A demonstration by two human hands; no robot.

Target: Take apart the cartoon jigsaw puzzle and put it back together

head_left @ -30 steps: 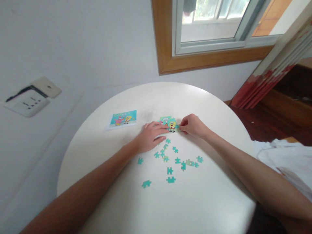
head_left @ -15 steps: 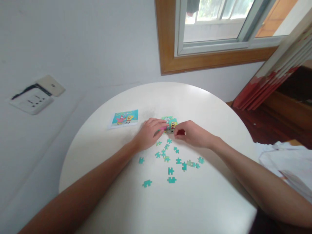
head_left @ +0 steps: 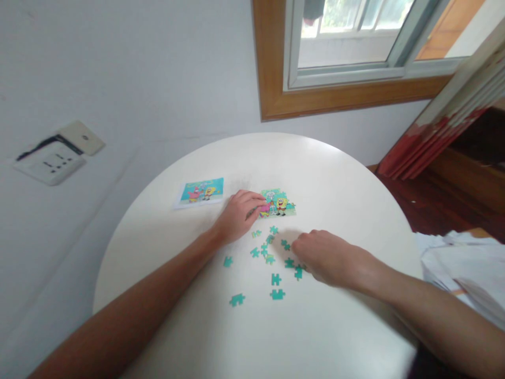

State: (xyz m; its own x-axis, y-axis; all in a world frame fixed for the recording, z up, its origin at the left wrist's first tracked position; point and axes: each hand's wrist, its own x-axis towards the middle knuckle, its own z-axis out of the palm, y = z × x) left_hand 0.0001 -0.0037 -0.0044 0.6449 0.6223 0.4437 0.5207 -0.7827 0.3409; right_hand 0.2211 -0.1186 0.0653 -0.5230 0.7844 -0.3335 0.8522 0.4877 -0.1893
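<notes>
The joined part of a jigsaw puzzle (head_left: 281, 205) shows cartoon figures on a teal ground. My left hand (head_left: 240, 213) rests over its left edge, fingers stretched out and lying on it, hiding that side. Closer to me, several loose teal puzzle pieces (head_left: 276, 279) are scattered over the table. Over the right part of these pieces is my right hand (head_left: 325, 256), its fingers curled together and pointing down. Whatever its fingertips hold is hidden beneath the hand. A puzzle piece (head_left: 285, 245) lies just left of its knuckles.
A printed picture card (head_left: 202, 191) with similar cartoon figures lies on the white round table (head_left: 165, 231), left of the puzzle. Behind stand a wall with a socket (head_left: 53, 160) and a wood-framed window (head_left: 272, 100). White sheets (head_left: 465, 268) are at the right.
My right hand has moved from the puzzle's right edge toward me, over the loose pieces, uncovering the puzzle's right side. My left hand has stayed nearly in place.
</notes>
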